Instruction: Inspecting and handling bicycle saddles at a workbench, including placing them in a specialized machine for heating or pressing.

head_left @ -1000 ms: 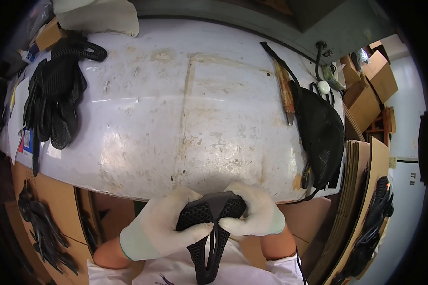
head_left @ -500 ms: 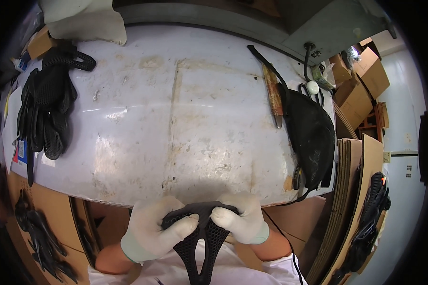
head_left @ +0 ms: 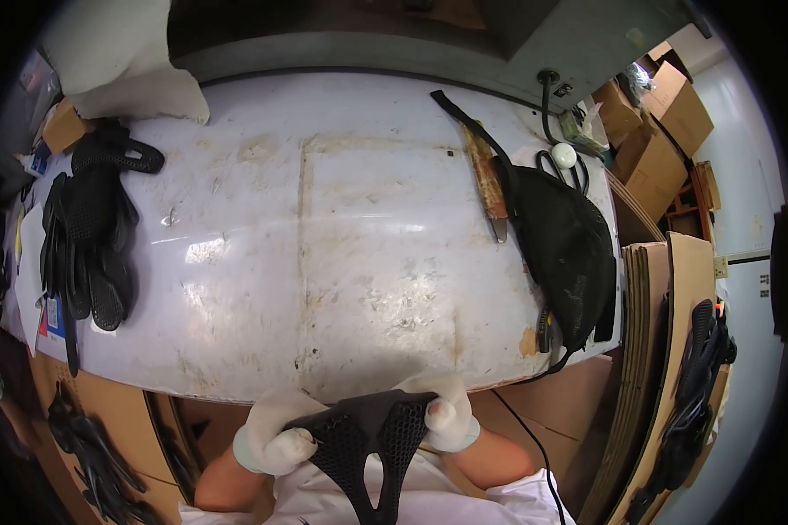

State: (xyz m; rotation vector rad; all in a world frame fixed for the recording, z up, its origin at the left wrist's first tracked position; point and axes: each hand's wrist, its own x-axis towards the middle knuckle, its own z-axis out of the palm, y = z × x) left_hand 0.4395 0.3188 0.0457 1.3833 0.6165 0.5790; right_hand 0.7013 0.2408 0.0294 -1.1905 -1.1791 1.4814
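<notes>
A black bicycle saddle pad [head_left: 369, 416] with honeycomb lattice sides and a long central slot is stretched between my hands, close to my body at the table's near edge. My left hand [head_left: 276, 433], in a white glove with a pale green cuff, pinches the left end of its wide edge. At the opposite end my right hand [head_left: 448, 415], gloved alike, grips the other corner with the thumb on top. The pad's narrow end points down toward my lap and leaves the picture. Fingers under the pad are hidden.
Similar black lattice pads [head_left: 94, 227] lie piled on the table [head_left: 245, 289] at left. A black pouch with a strap [head_left: 565, 254] and a worn, brown-handled blade [head_left: 486, 184] lie at right. Cardboard sheets [head_left: 646, 350] stand beside the table; a grey machine [head_left: 341, 44] is behind.
My hands have moved apart along the pad's wide edge, out to its two ends, showing more of its smooth middle. The whole view has shifted slightly.
</notes>
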